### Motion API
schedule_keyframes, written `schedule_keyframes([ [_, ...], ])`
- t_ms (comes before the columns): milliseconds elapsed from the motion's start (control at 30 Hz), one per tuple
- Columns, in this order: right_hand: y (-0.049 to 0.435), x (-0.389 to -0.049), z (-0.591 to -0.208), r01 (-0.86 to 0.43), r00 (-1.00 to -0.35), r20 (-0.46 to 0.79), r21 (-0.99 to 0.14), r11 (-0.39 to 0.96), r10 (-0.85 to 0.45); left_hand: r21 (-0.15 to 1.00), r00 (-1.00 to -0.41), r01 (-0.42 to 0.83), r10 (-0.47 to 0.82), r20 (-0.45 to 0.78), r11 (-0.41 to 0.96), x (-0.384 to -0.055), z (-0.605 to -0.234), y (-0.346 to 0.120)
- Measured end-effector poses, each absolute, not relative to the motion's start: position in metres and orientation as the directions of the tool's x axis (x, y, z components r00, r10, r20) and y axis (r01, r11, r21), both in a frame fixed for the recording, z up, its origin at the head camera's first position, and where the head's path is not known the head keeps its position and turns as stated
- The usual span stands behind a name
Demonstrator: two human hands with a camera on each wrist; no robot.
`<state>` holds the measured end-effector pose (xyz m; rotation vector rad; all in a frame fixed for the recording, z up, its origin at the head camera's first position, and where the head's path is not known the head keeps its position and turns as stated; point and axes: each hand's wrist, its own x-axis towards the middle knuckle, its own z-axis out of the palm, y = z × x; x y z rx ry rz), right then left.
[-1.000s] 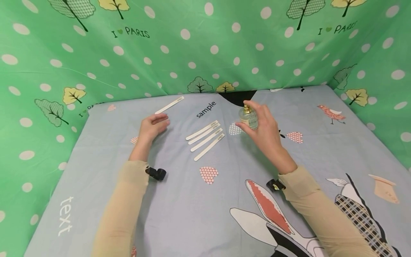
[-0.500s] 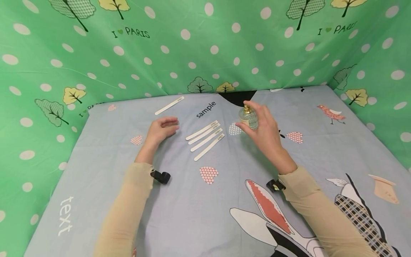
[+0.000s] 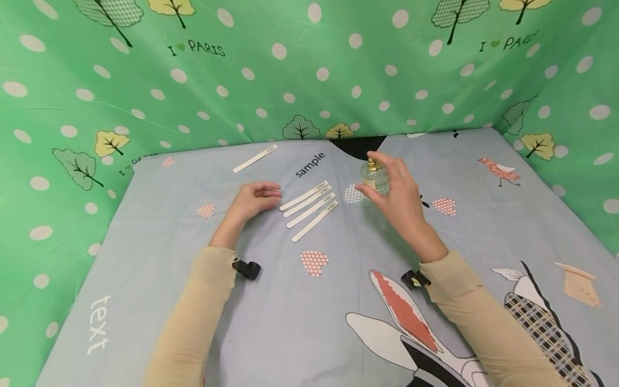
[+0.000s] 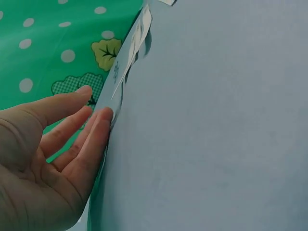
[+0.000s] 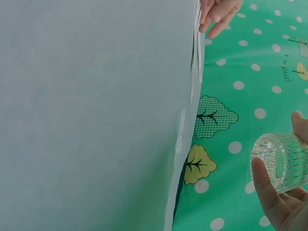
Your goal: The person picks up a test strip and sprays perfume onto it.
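My right hand holds a clear glass perfume bottle with a gold spray neck. Its index finger lies on top of the sprayer. In the right wrist view the ribbed glass bottle appears raised off the table, its base showing. My left hand hovers with loosely bent fingers just left of several white paper test strips, and nothing is between its fingers. These strips lie slanted and roughly side by side, with small print at their upper ends. Another white strip lies apart, farther back to the left.
A pale blue printed cloth covers the table, with the printed word "sample" behind the strips. Green polka-dot curtains hang at the back and both sides. Black wrist cameras are strapped at both cuffs.
My left hand has moved right and slightly nearer, away from the lone strip and towards the group of strips. My right hand and the perfume bottle have stayed in place.
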<state>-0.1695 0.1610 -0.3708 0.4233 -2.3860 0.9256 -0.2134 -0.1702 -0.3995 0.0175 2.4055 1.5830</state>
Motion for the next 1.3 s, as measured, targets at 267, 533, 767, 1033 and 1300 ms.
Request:
schedule_keyframes([
  [267,0.159,-0.175,-0.359,-0.476,-0.793,0.602,-0.517,0.711,-0.092,0.844,-0.970,-0.100,0.139,-0.202,0.527,-0.221,-0.392,-0.169],
  [533,0.161,-0.176,-0.354,-0.460,-0.811,0.581,-0.556,0.692,-0.073,0.834,-0.966,-0.074,0.170,-0.197,0.548,-0.223,-0.392,-0.166],
  [767,0.164,-0.169,-0.353,-0.457,-0.838,0.539,-0.607,0.650,-0.086,0.811,-0.958,-0.067,0.189,-0.214,0.582,-0.220,-0.397,-0.165],
  [1033,0.168,-0.160,-0.355,-0.474,-0.839,0.533,-0.619,0.627,-0.109,0.803,-0.958,-0.043,0.203,-0.201,0.595,-0.212,-0.409,-0.166],
  [1300,0.164,-0.156,-0.352,-0.484,-0.841,0.524,-0.615,0.622,-0.136,0.794,-0.961,-0.054,0.185,-0.207,0.606,-0.210,-0.410,-0.165],
])
